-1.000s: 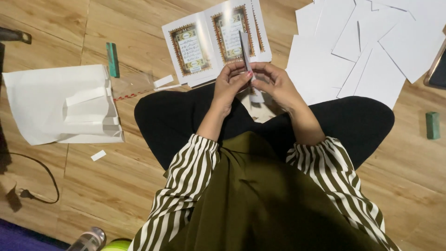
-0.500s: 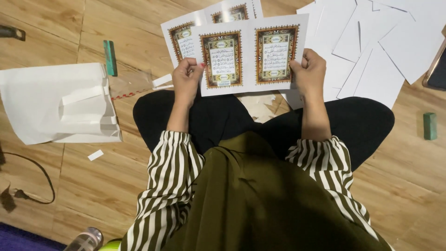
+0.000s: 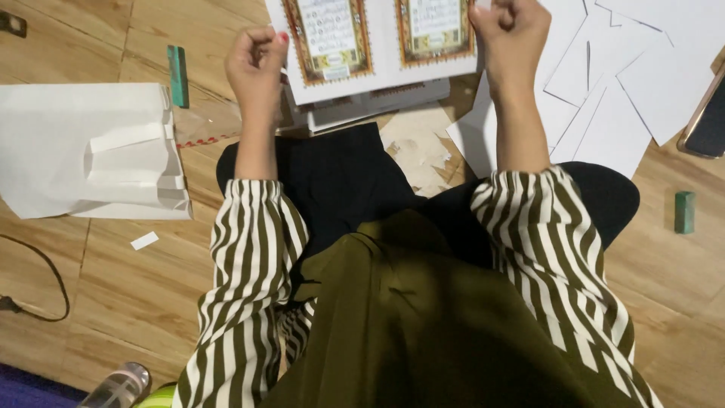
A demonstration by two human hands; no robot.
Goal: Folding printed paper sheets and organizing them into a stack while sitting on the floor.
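White printed sheet (image 3: 381, 41) with two ornate framed panels is pinched at its edges by two hands, left hand (image 3: 257, 64) and right hand (image 3: 510, 34) set apart; beneath lies a stack of similar sheets (image 3: 370, 102); two green blocks (image 3: 178, 75) (image 3: 684, 211) rest on the wooden floor (image 3: 136, 295); since half a second ago the sheet sits higher in view.

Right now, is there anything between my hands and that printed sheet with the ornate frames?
Nothing visible. The left hand grips the left edge of the printed sheet and the right hand grips its right edge, both directly on the paper, held above the stack of sheets below.
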